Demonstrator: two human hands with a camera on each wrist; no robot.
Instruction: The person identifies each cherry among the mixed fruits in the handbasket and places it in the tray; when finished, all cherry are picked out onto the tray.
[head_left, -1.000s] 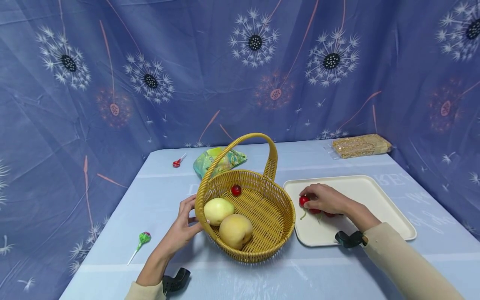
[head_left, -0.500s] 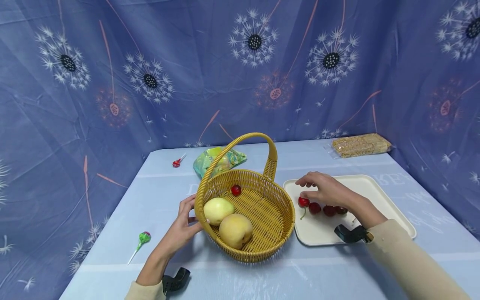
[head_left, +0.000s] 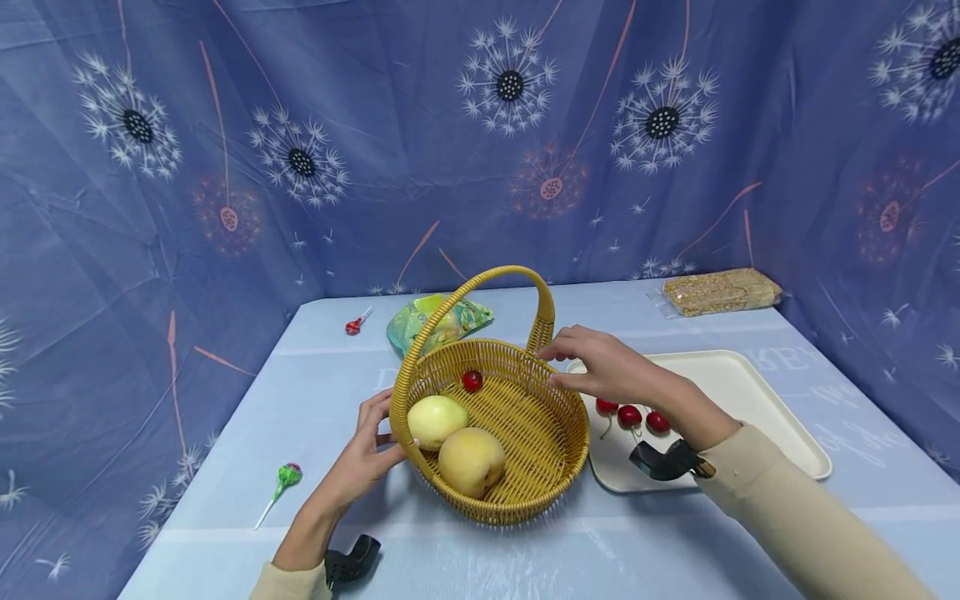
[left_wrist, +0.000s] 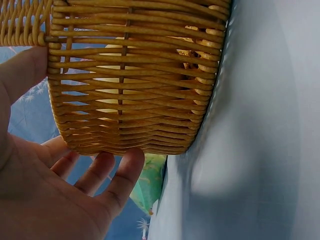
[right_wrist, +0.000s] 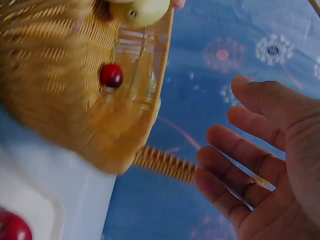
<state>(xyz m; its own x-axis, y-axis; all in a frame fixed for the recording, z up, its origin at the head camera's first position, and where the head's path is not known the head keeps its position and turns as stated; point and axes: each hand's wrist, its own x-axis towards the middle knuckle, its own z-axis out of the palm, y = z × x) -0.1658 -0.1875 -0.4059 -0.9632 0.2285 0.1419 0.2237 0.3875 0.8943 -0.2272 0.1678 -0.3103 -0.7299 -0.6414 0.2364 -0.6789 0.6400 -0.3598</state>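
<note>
A yellow woven basket [head_left: 551, 467] with an arched handle stands mid-table. Inside it lie a peach-like yellow fruit [head_left: 471, 463], a pale yellow-green fruit [head_left: 435, 421] and one cherry [head_left: 472, 381]. My left hand [head_left: 365, 454] grips the basket's left side; in the left wrist view, its thumb is by the rim and its fingers lie against the weave. My right hand [head_left: 611, 367] hovers at the basket's right rim, fingers spread and holding nothing. Several stemmed cherries [head_left: 629, 416] sit on a cream tray [head_left: 720, 367], partly hidden by my right arm.
Behind the basket lies a green snack bag [head_left: 408, 325]. A red lollipop [head_left: 354, 326] is at the back left, and a green-wrapped lollipop [head_left: 287, 476] lies left of my left hand. A packet of grain-like snack [head_left: 720, 292] rests at the back right, before the blue curtain [head_left: 420, 167].
My right hand has let go of a cherry on the tray's left side, then risen and moved left to the basket's rim. My left hand and the basket have stayed still.
</note>
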